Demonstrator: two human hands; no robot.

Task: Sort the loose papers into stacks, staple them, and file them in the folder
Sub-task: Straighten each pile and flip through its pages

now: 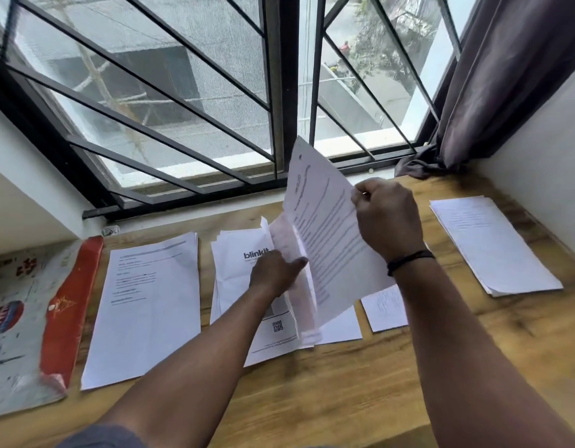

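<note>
Above the middle pile (247, 286) on the desk (344, 383), the right hand (388, 221) pinches a lifted sheet (325, 240) while the left hand (275, 273) grips the pages beneath, which could slide and mix stacks.

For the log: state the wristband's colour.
Black; the wristband shows best in the head view.

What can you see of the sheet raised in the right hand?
The raised sheet is white paper printed with lines of dark text, too blurred to read. It stands tilted, nearly on edge, above the middle pile on the wooden table, top corner up against the window. The right hand pinches its upper right edge. The left hand rests beside its lower left edge, among pinkish sheets there.
</note>
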